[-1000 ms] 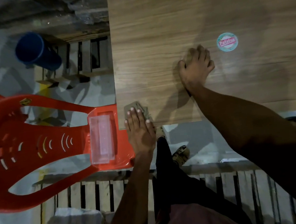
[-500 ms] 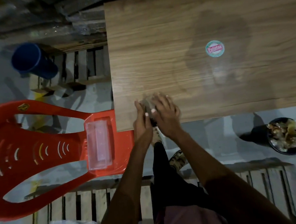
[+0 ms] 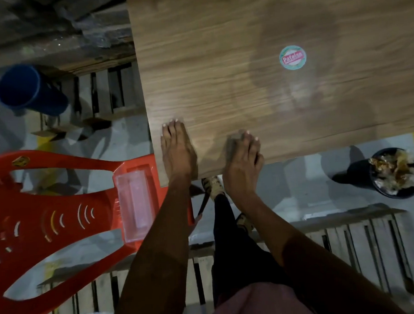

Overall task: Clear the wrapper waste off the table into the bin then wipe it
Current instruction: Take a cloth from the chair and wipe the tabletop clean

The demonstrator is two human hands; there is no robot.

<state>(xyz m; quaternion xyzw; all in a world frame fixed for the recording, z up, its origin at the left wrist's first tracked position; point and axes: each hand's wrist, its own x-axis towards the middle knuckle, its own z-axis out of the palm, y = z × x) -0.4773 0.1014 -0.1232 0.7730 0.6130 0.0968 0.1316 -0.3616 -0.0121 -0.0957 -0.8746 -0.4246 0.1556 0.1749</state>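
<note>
Currently: left hand [image 3: 178, 153] lies flat, fingers straight, on the table [image 3: 219, 59] near its front-left corner. Right hand [image 3: 243, 160] presses a cloth [image 3: 231, 140] at the front edge. Bin [image 3: 393, 173], holding wrappers, stands on the floor right.

Both forearms reach forward. The left hand [image 3: 177, 151] lies flat, fingers straight. The right hand [image 3: 242, 159] presses down, fingers slightly bent.

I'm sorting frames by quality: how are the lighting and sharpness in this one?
Head view: dim overall, a dark shadow patch on the table around the round sticker; the right hand is motion-blurred at the fingertips, the left hand sharper; wide-angle bending shows at the edges.
</note>
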